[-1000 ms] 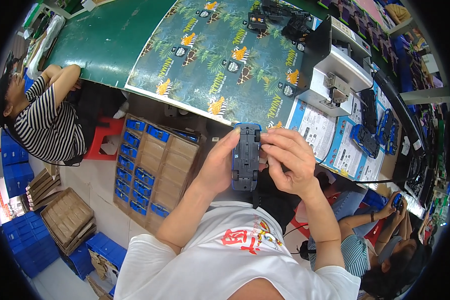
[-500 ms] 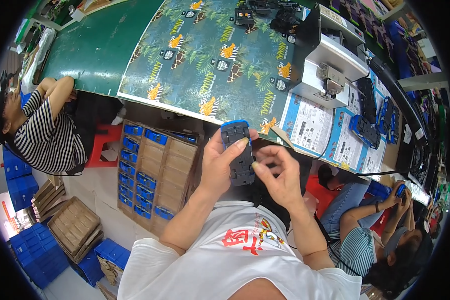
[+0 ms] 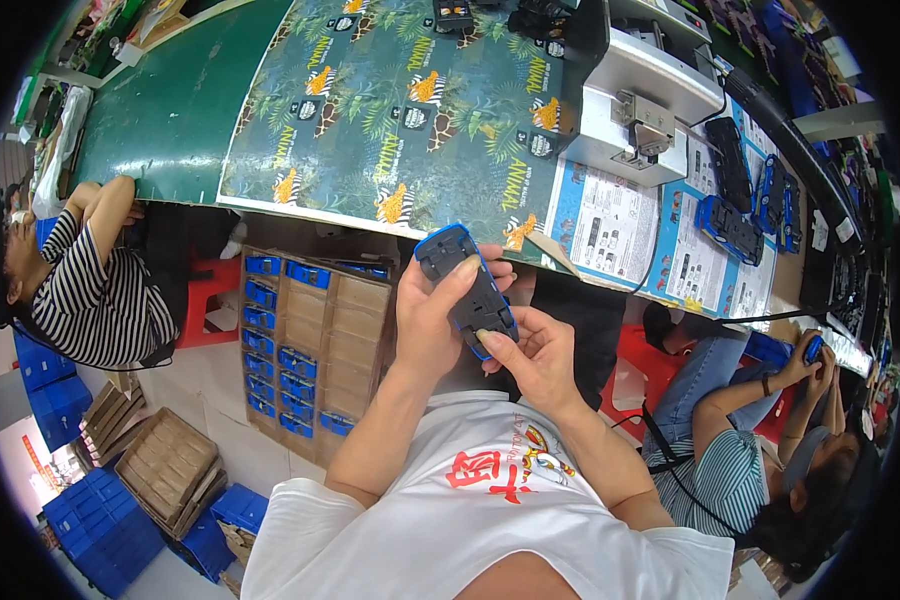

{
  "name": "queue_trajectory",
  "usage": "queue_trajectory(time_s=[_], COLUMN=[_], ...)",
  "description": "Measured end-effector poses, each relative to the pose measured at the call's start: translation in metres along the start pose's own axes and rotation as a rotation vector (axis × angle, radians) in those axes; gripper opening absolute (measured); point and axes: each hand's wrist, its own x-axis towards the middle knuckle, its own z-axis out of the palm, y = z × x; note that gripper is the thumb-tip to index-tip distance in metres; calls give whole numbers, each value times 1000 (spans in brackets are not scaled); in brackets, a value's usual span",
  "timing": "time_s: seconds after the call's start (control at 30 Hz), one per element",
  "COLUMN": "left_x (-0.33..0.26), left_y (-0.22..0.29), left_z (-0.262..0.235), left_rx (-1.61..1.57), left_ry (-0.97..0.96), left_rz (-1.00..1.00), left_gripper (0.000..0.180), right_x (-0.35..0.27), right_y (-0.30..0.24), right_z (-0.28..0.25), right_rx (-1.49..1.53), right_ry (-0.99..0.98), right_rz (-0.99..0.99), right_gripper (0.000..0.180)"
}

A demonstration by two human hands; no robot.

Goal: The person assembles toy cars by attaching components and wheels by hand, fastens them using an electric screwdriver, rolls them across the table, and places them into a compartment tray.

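Note:
A blue toy car is held bottom up over my lap, its black underside facing me and a blue rim of body showing at the far end. My left hand is closed around its left side, the thumb pressed across the underside. At the near end my right hand pinches the car, thumb on the black base and fingers folded beneath. The car slants, far end to the left. What the fingers touch underneath is hidden.
Beyond lies a table covered with an animal-print sheet. A grey-white machine stands at right, beside several blue cars. Left of my legs, a divided cardboard tray holds blue cars. Seated people flank me, one in black-and-white stripes.
My right hand has moved left and closed onto the near end of the car. The car has tilted, its far end swinging left. The whole view has shifted slightly.

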Motion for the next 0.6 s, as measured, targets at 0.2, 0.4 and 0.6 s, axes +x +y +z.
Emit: queue_trajectory(time_s=[0.2, 0.4, 0.6], left_x=[0, -2, -3], left_y=[-1, -10, -13], left_z=[-1, 2, -1], left_rx=[1, -38, -71], left_ry=[21, 67, 25], left_rz=[9, 23, -37], left_gripper=[32, 32, 39], right_x=[1, 1, 3], right_y=[2, 9, 12], right_z=[2, -2, -8], right_rx=[44, 94, 86], right_ry=[-11, 20, -10], right_rz=[-14, -41, 3], right_gripper=[27, 27, 26])
